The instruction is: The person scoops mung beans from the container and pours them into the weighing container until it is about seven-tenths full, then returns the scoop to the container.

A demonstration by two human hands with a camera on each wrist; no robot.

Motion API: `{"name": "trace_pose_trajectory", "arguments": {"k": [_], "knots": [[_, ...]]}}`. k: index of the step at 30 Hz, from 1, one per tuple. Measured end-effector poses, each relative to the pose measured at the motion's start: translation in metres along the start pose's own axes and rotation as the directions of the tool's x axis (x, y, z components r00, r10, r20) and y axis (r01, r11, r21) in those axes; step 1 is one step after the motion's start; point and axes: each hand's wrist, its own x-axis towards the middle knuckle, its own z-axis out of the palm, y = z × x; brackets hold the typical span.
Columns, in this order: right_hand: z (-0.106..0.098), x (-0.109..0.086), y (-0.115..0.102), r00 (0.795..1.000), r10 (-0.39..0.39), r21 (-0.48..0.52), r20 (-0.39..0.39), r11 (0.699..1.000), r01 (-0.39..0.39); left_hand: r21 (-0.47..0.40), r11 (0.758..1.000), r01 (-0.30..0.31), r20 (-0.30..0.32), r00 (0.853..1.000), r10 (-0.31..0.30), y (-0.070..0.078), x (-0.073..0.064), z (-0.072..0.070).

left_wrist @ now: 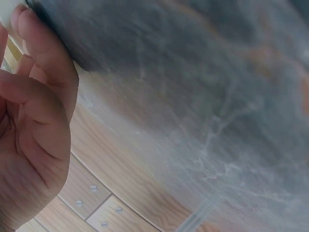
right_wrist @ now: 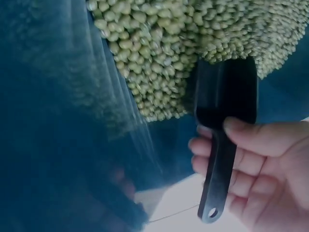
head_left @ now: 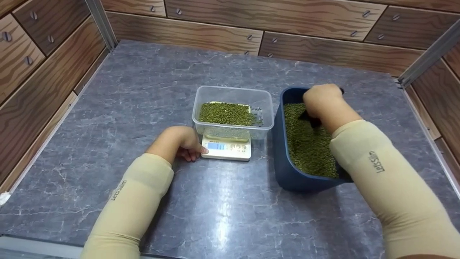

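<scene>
On a grey marbled table point(head_left: 143, 90), a person works with two bare hands, both forearms in cream sleeves point(head_left: 381, 176). At the centre, a clear plastic container point(head_left: 258, 133) sits on a small white scale point(head_left: 226, 156), probably so that its contents bear on the weighing plate; the lit display point(head_left: 216, 146) faces the near side, where the person could look down at it, though its digits are too blurred to read. Small green beans point(head_left: 224, 113) cover most of the container's floor, thinning out towards the right. The left hand point(head_left: 179, 141) is relaxed, fingers loosely bent, one digit touching the scale's near left corner, perhaps to steady it. Just right of the container stands a deep blue bin point(head_left: 282, 154) holding many more beans point(head_left: 305, 151), seemingly kept close to shorten the reach. Over its far end, the right hand point(head_left: 323, 102) is closed around the handle of a black scoop point(right_wrist: 224, 96), thumb on the neck, a grip that leaves the scoop's bowl free among the beans.
</scene>
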Motion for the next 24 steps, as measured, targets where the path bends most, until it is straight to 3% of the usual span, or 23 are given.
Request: {"name": "trace_pose_trajectory", "arguments": {"k": [6, 15, 21, 24], "knots": [[0.011, 0.001, -0.005, 0.997, -0.071, 0.071, 0.013, 0.995, 0.07, 0.002, 1.0, 0.008, 0.01, 1.0, -0.008, 0.001, 0.001, -0.001], [0.014, 0.004, -0.011, 0.986, -0.082, 0.088, 0.143, 0.994, 0.069, -0.004, 1.0, 0.008, 0.014, 1.0, -0.008, 0.002, 0.0, -0.002], [0.016, 0.006, -0.01, 0.979, -0.09, 0.093, 0.182, 0.993, 0.074, -0.006, 1.0, 0.009, 0.008, 1.0, -0.009, 0.004, 0.001, 0.0], [0.018, 0.003, -0.009, 0.967, -0.132, 0.133, 0.218, 0.986, 0.104, 0.002, 1.0, 0.002, 0.015, 1.0, -0.002, 0.003, 0.002, 0.0]]}}
